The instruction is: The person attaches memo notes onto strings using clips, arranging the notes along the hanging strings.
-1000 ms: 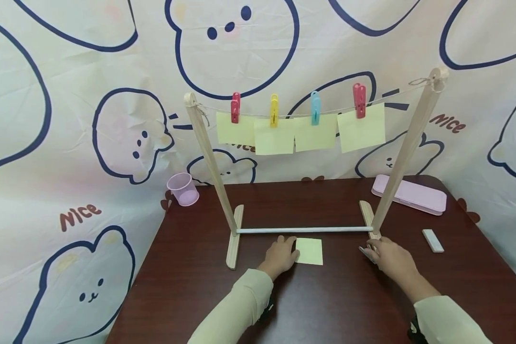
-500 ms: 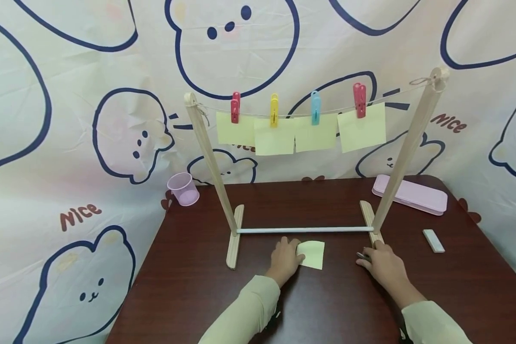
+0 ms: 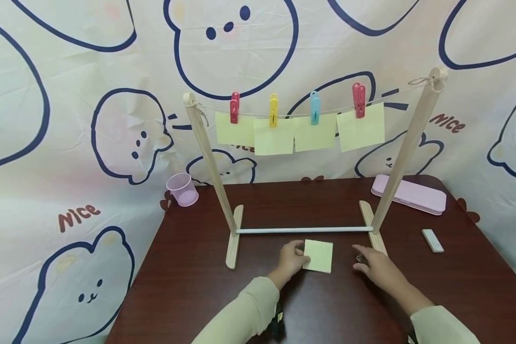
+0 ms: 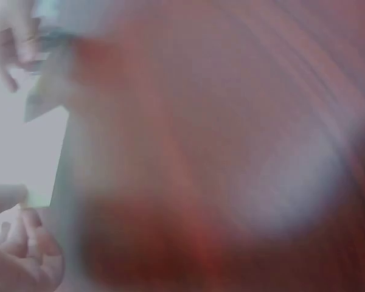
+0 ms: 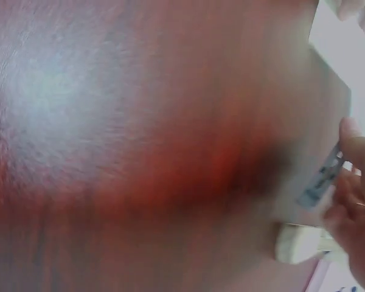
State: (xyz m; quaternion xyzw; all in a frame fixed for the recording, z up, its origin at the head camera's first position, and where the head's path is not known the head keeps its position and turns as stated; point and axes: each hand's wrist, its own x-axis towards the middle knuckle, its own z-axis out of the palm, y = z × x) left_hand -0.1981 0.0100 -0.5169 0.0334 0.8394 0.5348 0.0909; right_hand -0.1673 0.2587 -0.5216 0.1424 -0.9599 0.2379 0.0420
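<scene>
My left hand pinches a pale yellow sticky note by its left edge, between thumb and fingers; the left wrist view shows the same sticky note jutting out from the fingertips. To the right, my right hand holds a slim grey object in its curled fingers, thumb and index finger spread apart toward the note. Its kind I cannot tell. Behind the hands stands a wooden frame with a string, on which several yellow notes hang from red, yellow and blue clothespins.
A white rod joins the frame's two feet just beyond the hands. A pink cup stands at the back left of the dark wooden table. On the right lie a pink case and a white eraser-like block.
My left hand has shifted right with the sticky note, which has tilted up toward the camera. My right hand has moved slightly left and its thumb and index finger have spread.
</scene>
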